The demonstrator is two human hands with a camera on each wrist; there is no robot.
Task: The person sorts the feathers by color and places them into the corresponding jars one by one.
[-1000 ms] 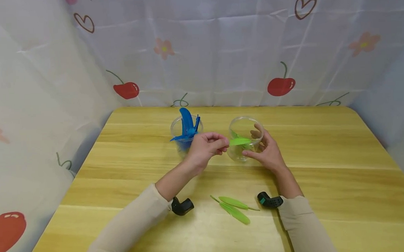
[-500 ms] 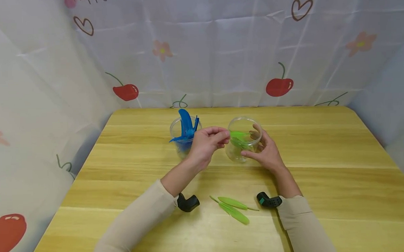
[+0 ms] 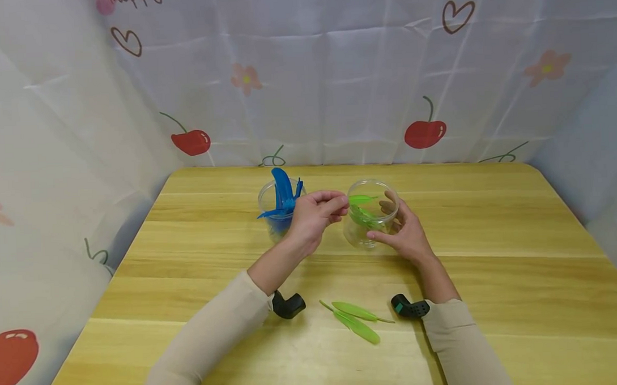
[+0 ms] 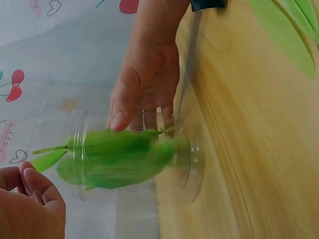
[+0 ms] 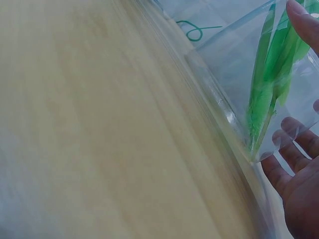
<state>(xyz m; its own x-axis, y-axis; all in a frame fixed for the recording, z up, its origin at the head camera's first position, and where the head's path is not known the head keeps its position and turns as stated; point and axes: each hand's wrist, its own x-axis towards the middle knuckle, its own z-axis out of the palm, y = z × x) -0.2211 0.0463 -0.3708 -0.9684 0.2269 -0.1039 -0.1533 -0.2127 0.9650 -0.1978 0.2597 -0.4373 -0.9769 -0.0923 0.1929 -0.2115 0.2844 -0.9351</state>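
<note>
At the rim of the right-hand clear plastic jar (image 3: 355,234), my left hand (image 3: 309,223) pinches a green feather (image 3: 362,199) between thumb and fingers. The feather reaches over the jar's mouth. My right hand (image 3: 410,234) holds the jar from its right side, thumb in front and fingers behind. Several green feathers (image 4: 119,159) stand inside that jar, seen through its wall in the left wrist view. On the near table lie two more feathers, a green one (image 3: 354,310) and a second green one (image 3: 363,330), crossing near their stems.
Another clear jar (image 3: 263,201), with blue feathers (image 3: 283,186) sticking out, stands to the left, partly behind my left hand. Black devices, a left one (image 3: 289,306) and a right one (image 3: 410,306), sit at my wrists. A patterned curtain (image 3: 305,90) hangs behind the wooden table (image 3: 519,236).
My left hand has moved slightly away from me, shifting the pinched feather toward the far side of the jar's mouth. My right hand keeps its hold on the jar.
</note>
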